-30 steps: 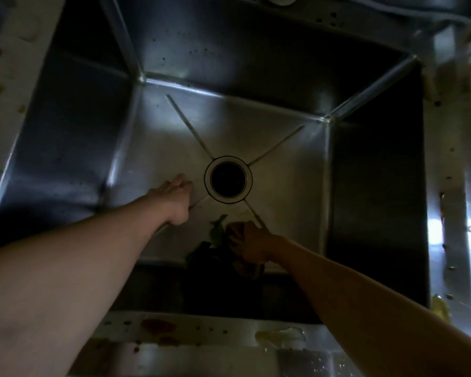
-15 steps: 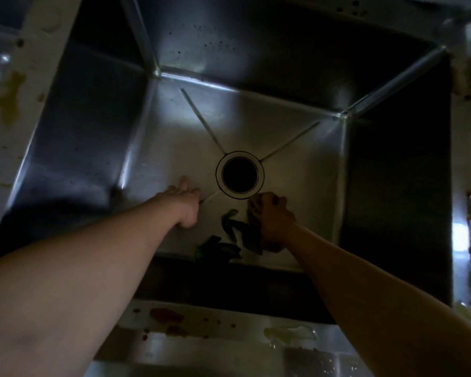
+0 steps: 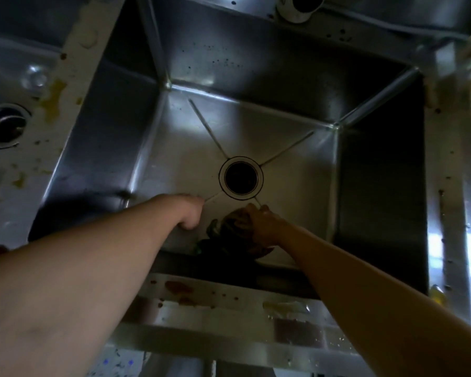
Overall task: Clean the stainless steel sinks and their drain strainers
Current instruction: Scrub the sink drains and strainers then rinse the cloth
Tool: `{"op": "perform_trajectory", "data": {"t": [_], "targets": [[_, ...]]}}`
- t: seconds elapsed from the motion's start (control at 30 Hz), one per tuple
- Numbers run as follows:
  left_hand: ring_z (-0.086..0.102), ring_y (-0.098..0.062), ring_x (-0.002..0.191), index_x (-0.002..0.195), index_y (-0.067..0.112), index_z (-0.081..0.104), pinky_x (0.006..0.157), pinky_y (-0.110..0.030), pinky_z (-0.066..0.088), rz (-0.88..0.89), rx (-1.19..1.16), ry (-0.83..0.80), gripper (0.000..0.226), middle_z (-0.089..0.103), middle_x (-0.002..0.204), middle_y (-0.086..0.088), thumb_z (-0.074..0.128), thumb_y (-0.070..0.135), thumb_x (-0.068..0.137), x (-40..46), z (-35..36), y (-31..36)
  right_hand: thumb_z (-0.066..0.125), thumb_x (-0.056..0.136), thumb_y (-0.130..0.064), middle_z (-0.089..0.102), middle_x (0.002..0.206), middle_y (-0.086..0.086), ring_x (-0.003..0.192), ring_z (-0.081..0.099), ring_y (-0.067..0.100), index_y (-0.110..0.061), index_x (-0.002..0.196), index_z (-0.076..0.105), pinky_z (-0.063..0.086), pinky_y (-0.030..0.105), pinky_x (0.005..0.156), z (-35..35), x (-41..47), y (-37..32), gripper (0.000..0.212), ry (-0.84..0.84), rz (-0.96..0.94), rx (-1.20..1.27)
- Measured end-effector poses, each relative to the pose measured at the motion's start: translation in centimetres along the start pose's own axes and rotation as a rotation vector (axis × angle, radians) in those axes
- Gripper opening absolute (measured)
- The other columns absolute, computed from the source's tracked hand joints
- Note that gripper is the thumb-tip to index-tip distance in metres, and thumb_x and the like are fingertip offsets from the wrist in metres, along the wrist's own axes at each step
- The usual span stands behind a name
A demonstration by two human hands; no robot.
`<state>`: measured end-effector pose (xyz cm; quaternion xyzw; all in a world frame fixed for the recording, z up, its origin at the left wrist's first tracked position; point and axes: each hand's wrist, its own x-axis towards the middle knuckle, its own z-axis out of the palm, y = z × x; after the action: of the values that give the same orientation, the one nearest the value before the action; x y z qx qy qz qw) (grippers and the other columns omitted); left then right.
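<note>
1. The sink (image 3: 256, 126) fills the middle of the view; its floor looks mostly bare and shiny, though dark specks dot the back wall.
2. Its drain (image 3: 241, 177) is an open dark hole, with no strainer visible in it.
3. The right hand (image 3: 264, 227) clutches a dark wad, seemingly a scrubbing cloth (image 3: 229, 232), on the floor just in front of the drain.
4. The left hand (image 3: 189, 213) rests on the floor beside it; whether its fingers are curled or flat I cannot tell.
5. The front rim (image 3: 229, 297) carries reddish stains.
6. A second sink (image 3: 0, 85) at left keeps its strainer (image 3: 4, 126); the divider (image 3: 52, 110) is spattered, so I judge much cleaning remains.
</note>
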<state>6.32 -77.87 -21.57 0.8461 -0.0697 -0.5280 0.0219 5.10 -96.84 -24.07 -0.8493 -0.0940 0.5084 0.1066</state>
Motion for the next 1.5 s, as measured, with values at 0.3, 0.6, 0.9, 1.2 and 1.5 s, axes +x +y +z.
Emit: {"op": "perform_trajectory", "data": {"t": [0.3, 0.6, 0.9, 1.2, 1.5], "targets": [[0.048, -0.03, 0.125, 0.144, 0.01, 0.032, 0.093, -0.03, 0.04, -0.091, -0.001, 0.04, 0.051, 0.042, 0.143, -0.016, 0.046, 0.013, 0.095, -3.9, -0.3, -1.0, 0.06, 0.089, -0.031, 0.025, 0.14, 0.022, 0.129, 0.028, 0.039, -0.014, 0.138, 0.034, 0.038, 0.045, 0.101, -0.8, -0.1, -0.3, 0.058, 0.057, -0.073, -0.275], [0.048, -0.027, 0.123, 0.145, 0.019, 0.033, 0.091, -0.027, 0.039, -0.235, -0.233, 0.173, 0.054, 0.042, 0.143, -0.011, 0.049, 0.015, 0.094, -7.2, 1.0, -1.2, 0.071, 0.075, 0.005, 0.031, 0.142, 0.01, 0.128, 0.036, 0.032, -0.019, 0.146, 0.032, 0.04, 0.038, 0.099, -0.5, 0.6, -3.2, 0.084, 0.0, -0.547, -0.374], [0.054, -0.023, 0.095, 0.136, 0.015, 0.044, 0.073, -0.028, 0.039, -0.295, -0.324, 0.186, 0.044, 0.055, 0.125, -0.012, 0.051, 0.015, 0.092, -7.5, 2.2, -1.8, 0.059, 0.09, -0.014, 0.007, 0.158, 0.012, 0.139, 0.017, 0.037, -0.041, 0.151, 0.013, 0.039, 0.049, 0.1, 1.2, 2.6, -3.1, 0.081, -0.059, -0.765, -0.807], [0.055, -0.026, 0.106, 0.135, 0.012, 0.045, 0.073, -0.027, 0.038, -0.295, -0.289, 0.221, 0.041, 0.054, 0.127, -0.013, 0.047, 0.014, 0.094, -6.4, 1.8, -1.4, 0.049, 0.096, -0.031, 0.027, 0.14, 0.014, 0.121, 0.033, 0.034, -0.035, 0.146, 0.027, 0.042, 0.044, 0.093, 3.6, 4.6, -3.1, 0.055, 0.07, -0.885, -0.911], [0.053, -0.02, 0.089, 0.132, 0.01, 0.048, 0.054, -0.02, 0.032, -0.282, -0.342, 0.181, 0.037, 0.058, 0.119, -0.014, 0.048, 0.012, 0.095, -6.0, 2.3, -1.4, 0.041, 0.1, -0.022, 0.047, 0.133, 0.014, 0.116, 0.049, 0.035, -0.019, 0.134, 0.052, 0.042, 0.042, 0.088, 3.8, 5.1, -3.0, 0.036, -0.091, -0.865, -0.804]]}}
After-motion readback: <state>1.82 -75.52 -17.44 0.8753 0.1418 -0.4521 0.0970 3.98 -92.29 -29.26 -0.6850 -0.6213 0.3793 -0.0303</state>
